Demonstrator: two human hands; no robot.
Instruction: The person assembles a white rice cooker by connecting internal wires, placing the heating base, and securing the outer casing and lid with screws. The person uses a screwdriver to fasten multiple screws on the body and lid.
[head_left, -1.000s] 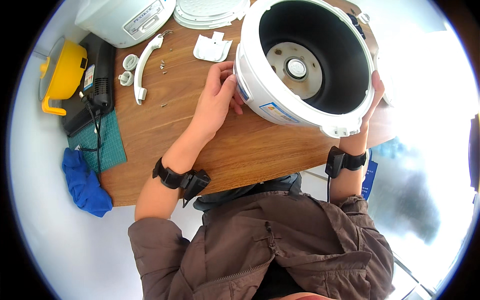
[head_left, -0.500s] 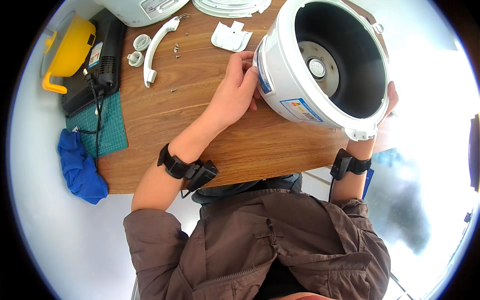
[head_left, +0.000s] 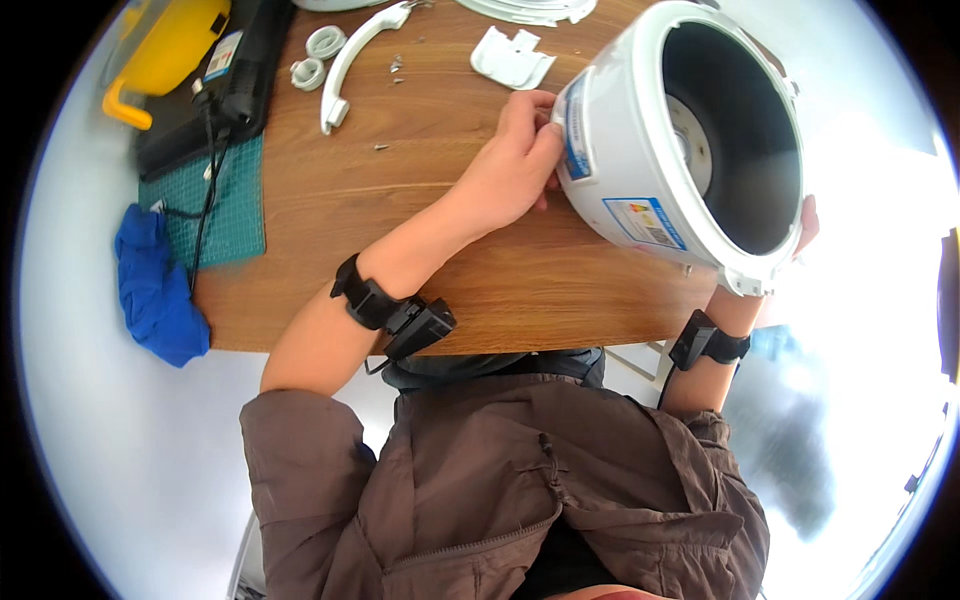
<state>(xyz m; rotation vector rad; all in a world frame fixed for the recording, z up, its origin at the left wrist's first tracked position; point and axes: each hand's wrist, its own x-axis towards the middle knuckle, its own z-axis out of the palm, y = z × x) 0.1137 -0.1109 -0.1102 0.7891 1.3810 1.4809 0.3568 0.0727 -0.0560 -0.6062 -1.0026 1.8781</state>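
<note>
"Since it looks so bulky, where does it sit?"

"Toward the right of the wooden table (head_left: 560, 300) I have the white cooker (head_left: 625, 150), tilted so its mouth faces up and to the right. I can't tell whether its base touches the wood."

"Is it heavy?"

"Moderately, I'd guess. The dark well (head_left: 750, 150) is one deep hollow, so most of the weight probably lies down by the base, around the pale disc (head_left: 698, 150). The shell looks stiff and glossy: it shouldn't give when I squeeze, but damp palms could slip on it."

"And your grip?"

"My left hand (head_left: 517, 160) is closed on the left side, thumb against the wall beside the upright blue label (head_left: 577, 128), fingers curled underneath. My right hand (head_left: 808, 222) wraps the opposite side near the rim (head_left: 660, 140); only some fingers show, the palm being hidden behind the wall."

"Anywhere you'd avoid?"

"The lug (head_left: 745, 283) on the near edge. It looks thin and might crack under load. Low on both sides seems the safer hold."

"What about the little bits?"

"The screws (head_left: 396, 65) lie loose on the wood, well apart from the cooker; they look hard and easy to scatter, so I'd pinch them by fingertip."
</note>
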